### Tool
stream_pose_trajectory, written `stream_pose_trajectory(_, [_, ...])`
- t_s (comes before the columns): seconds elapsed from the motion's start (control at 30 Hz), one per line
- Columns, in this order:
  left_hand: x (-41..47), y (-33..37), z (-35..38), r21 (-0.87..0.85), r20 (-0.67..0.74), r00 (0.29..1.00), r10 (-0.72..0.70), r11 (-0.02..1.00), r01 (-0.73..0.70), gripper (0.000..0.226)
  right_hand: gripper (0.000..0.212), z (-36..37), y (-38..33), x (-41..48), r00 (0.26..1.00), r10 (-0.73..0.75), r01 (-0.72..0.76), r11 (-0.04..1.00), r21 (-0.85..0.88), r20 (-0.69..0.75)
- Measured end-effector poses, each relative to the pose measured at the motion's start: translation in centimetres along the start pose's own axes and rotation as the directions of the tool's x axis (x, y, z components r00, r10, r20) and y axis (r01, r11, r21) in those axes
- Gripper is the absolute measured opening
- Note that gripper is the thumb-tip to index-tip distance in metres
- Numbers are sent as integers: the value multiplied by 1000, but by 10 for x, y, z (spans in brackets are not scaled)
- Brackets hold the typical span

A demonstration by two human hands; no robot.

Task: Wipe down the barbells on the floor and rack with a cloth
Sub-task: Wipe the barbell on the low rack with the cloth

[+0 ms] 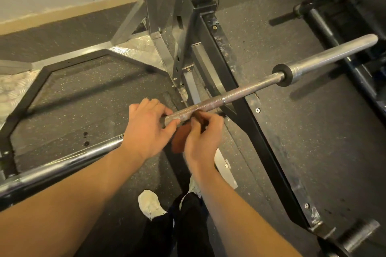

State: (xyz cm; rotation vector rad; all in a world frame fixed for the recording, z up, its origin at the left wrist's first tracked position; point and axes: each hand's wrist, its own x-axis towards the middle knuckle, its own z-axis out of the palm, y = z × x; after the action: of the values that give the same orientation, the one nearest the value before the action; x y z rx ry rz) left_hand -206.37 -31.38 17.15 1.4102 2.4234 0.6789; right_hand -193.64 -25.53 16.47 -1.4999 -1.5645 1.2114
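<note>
Underfoot, the speckled rubber floor (313,131) takes up most of the view, with a wide bare stretch to the right of the rack. A pale skirting board edges it at the wall.

The rack (246,110) comes next. Its long scuffed black base beam runs from the top centre down to the lower right corner, and its grey uprights rise behind. One upright carries the number "13" near the top edge. Black brush strokes on the wall behind are cut off, and I cannot read them. A black angular frame (31,94) with chequer-plate corners outlines the platform on my left.

The barbell (250,87) runs slantwise from the lower left edge through both my hands and over the base beam. It ends in a bare steel sleeve near the right edge, with open floor beneath it. I cannot see what supports it. A second, darker bar (288,15) lies well apart at the upper right.

My left hand (146,129) is wrapped round the knurled shaft, fingers curled over the top. My right hand (203,137) is just beside it and motion-blurred. Its fingers are bunched on the brown cloth (180,140), which lies against the shaft and hangs below it between my hands.

One white shoe (151,204) shows below, next to my dark trousers.
</note>
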Motion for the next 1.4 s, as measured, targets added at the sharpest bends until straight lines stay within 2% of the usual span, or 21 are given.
stream_pose_trajectory(0.07, [0, -1, 2, 0, -2, 1000, -2, 1000, 2, 19, 28, 0, 2, -4, 999, -15, 15, 1000, 1, 35])
stream_pose_trajectory(0.13, [0, -2, 4, -10, -1, 1000, -9, 1000, 9, 20, 31, -8, 3, 14, 999, -19, 17, 999, -44, -27])
stream_pose_trajectory(0.23, [-1, -3, 4, -56, -2, 1000, -22, 998, 22, 18, 30, -21, -2, 41, 987, 86, -88, 996, -8, -133])
stream_pose_trajectory(0.3, [0, -3, 2, -65, 2, 1000, -30, 997, 30, 17, 28, -14, -3, 37, 990, 77, -80, 996, -24, -118])
stream_pose_trajectory(0.47, [2, -1, 1, -73, 29, 998, -58, 996, 60, 17, 13, -14, -2, 19, 993, -94, 105, 982, -157, 70])
stream_pose_trajectory(0.63, [2, -3, -2, -108, 61, 996, -66, 992, 72, 15, 14, -26, -4, 51, 998, -37, 29, 984, -177, -44])
stream_pose_trajectory(0.7, [2, -1, -2, -113, 63, 995, -71, 990, 78, 16, 14, -16, -2, 35, 996, -94, 94, 970, -224, 11])
stream_pose_trajectory(0.77, [2, 0, -3, -121, 71, 995, -76, 989, 84, 16, 16, -16, 0, 24, 971, -189, 222, 940, -259, 146])
stream_pose_trajectory(0.83, [2, 0, -4, -135, 85, 993, -84, 986, 95, 17, 20, -26, -1, 33, 948, -216, 278, 919, -281, 233])
stream_pose_trajectory(0.9, [3, -1, -4, -145, 95, 992, -87, 984, 100, 17, 21, -38, -2, 51, 960, -201, 257, 909, -328, 196])
stream_pose_trajectory(1.03, [2, -1, -6, -138, 93, 991, -91, 985, 104, 15, 19, -27, -5, 51, 987, -160, 153, 931, -331, 6])
stream_pose_trajectory(1.1, [2, 1, -5, -124, 86, 992, -92, 987, 102, 16, 19, -15, -7, 37, 986, -162, 169, 939, -299, 47])
stream_pose_trajectory(1.23, [2, 1, -5, -117, 84, 993, -85, 989, 95, 14, 22, -34, -9, 45, 910, -258, 387, 808, -444, 324])
stream_pose_trajectory(1.4, [0, 0, -5, -111, 76, 995, -69, 991, 78, 14, 20, -58, -25, 98, 887, -243, 457, 593, -663, 393])
